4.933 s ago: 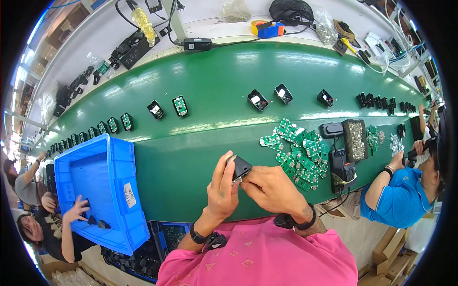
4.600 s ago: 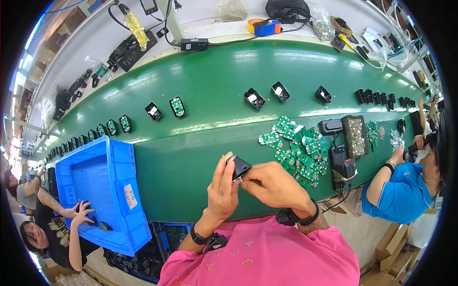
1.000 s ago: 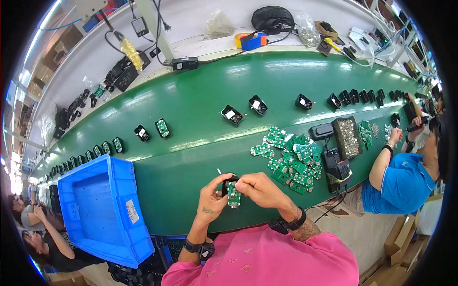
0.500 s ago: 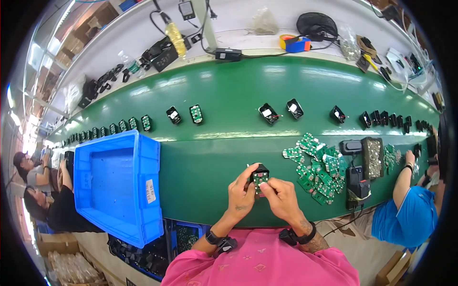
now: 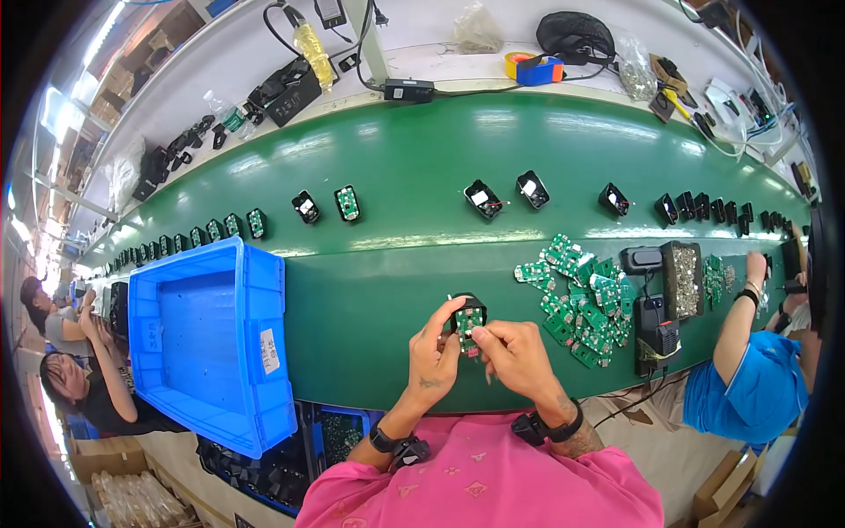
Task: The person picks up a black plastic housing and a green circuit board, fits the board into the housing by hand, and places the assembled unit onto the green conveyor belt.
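Note:
Both of my hands hold one small black plastic housing [image 5: 467, 315] with a green circuit board seated in it, just above the near edge of the green conveyor belt [image 5: 414, 158]. My left hand [image 5: 433, 356] grips its left side. My right hand [image 5: 515, 352] pinches its lower right edge. A pile of loose green circuit boards [image 5: 581, 295] lies on the belt to my right.
A blue plastic crate [image 5: 211, 339] sits to my left. Black housings, some with boards, are spaced along the belt [image 5: 484, 198]. A tray of small screws [image 5: 682, 280] and black tools lie right of the boards. Another worker in blue [image 5: 748, 387] sits at my right; other people are at far left.
The housing with its board has stayed in both hands, and my fingers have shifted on it. My view has swung so the belt and blue crate sit differently in frame.

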The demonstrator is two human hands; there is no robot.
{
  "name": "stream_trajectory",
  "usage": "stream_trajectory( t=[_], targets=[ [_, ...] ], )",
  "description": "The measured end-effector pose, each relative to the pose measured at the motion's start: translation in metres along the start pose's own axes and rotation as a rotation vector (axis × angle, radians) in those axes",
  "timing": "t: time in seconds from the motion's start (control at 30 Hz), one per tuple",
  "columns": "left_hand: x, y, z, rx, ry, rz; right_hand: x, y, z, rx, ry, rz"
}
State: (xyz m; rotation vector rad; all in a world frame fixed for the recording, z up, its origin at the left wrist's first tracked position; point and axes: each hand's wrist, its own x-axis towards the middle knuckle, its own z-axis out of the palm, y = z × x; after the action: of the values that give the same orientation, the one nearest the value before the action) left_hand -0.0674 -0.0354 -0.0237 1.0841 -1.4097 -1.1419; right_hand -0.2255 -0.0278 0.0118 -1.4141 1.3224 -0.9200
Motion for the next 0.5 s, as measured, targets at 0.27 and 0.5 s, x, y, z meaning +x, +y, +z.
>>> stream_trajectory(
  t=[0.27,0.5],
  targets=[
    [0.000,0.000,-0.007,-0.263,-0.080,-0.091,0.000,0.005,0.008,-0.320,0.160,-0.162],
    [0.003,-0.005,0.001,-0.227,0.021,-0.190,0.002,0.003,0.010,-0.319,0.117,-0.035]
  ],
)
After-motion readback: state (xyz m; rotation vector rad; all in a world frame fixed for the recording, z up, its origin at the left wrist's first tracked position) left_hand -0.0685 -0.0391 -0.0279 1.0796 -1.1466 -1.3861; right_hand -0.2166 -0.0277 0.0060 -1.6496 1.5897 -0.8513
